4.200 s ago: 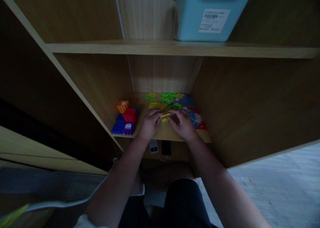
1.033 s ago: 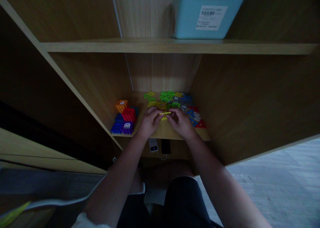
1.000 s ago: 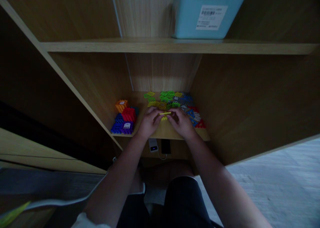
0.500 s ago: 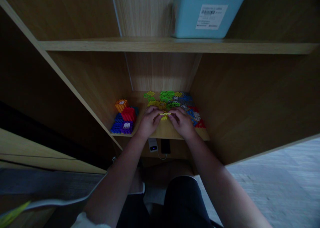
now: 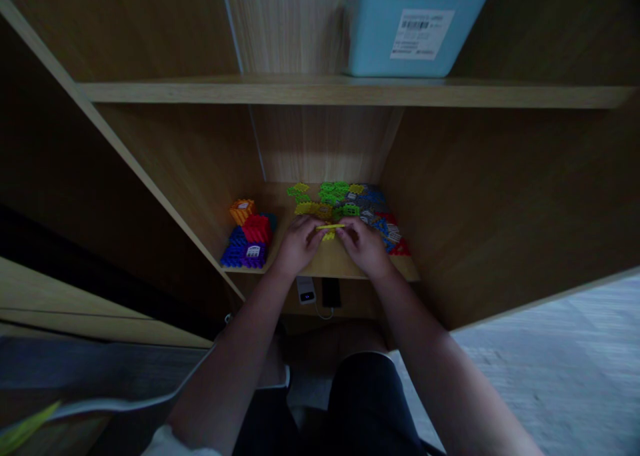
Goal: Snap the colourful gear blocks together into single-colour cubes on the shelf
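Observation:
Between my two hands a yellow plastic building tile [image 5: 330, 227] is held nearly edge-on above the lower shelf. My left hand [image 5: 299, 243] pinches its left end, and my right hand [image 5: 364, 244] pinches the right end. Just below it, another yellow piece [image 5: 329, 236] shows in part. Behind my hands lie more yellow tiles [image 5: 313, 208] and green tiles [image 5: 334, 191]. Grey, blue and red tiles [image 5: 385, 229] spread to the right of my right hand. Left of my left hand stands a group of joined blocks, orange [image 5: 243, 211], red [image 5: 257, 229] and purple [image 5: 254, 255].
The lower shelf [image 5: 330, 266] has side walls close on both sides. Overhead, an upper shelf board [image 5: 300, 91] carries a light blue bin [image 5: 375, 43]. Beneath the lower shelf lie a white power bank [image 5: 306, 291] and a dark phone [image 5: 331, 293] with a cable.
The yellow tile has tilted a little and now looks thinner, more edge-on. My right hand has shifted slightly; both hands keep their hold.

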`<state>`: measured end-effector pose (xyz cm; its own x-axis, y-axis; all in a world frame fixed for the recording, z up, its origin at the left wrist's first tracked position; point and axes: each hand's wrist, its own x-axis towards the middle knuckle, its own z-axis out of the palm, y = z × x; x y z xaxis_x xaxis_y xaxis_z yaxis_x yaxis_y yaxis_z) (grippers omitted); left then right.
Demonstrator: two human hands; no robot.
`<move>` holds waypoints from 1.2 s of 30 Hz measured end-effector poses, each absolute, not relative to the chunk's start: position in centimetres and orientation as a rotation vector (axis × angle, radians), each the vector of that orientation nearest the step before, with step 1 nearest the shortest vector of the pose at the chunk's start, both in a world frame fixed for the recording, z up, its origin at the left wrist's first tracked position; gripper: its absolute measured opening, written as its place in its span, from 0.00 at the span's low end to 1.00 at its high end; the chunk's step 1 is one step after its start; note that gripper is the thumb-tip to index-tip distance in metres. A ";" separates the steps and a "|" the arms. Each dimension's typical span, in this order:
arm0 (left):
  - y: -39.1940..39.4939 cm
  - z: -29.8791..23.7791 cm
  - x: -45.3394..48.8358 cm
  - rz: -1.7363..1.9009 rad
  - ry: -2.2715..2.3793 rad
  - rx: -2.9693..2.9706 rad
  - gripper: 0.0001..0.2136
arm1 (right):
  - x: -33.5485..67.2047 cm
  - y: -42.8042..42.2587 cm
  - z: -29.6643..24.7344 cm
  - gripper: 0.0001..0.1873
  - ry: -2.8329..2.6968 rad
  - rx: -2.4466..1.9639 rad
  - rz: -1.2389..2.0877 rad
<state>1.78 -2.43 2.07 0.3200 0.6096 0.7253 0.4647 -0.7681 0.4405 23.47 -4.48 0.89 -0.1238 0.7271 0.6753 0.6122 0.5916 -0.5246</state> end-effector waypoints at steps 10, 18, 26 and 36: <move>-2.3 2.0 1.6 1.433 0.934 2.448 0.05 | 23.4 -4.6 1.6 0.07 -1.876 -0.981 0.068; -2.4 1.9 1.6 1.465 0.955 2.436 0.06 | 23.4 -4.7 1.7 0.06 -1.883 -0.984 0.101; -2.3 1.5 1.5 1.507 1.021 2.438 0.10 | 23.6 -4.1 1.3 0.10 -1.881 -0.969 0.267; -2.0 1.3 1.6 1.532 0.999 2.409 0.10 | 23.8 -3.3 0.3 0.10 -1.780 -0.971 0.491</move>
<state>1.56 -1.96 1.27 0.2713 0.5834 0.7655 0.4652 -0.7758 0.4264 23.79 -3.33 0.30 -0.1692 0.7976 0.5790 0.3879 0.5939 -0.7048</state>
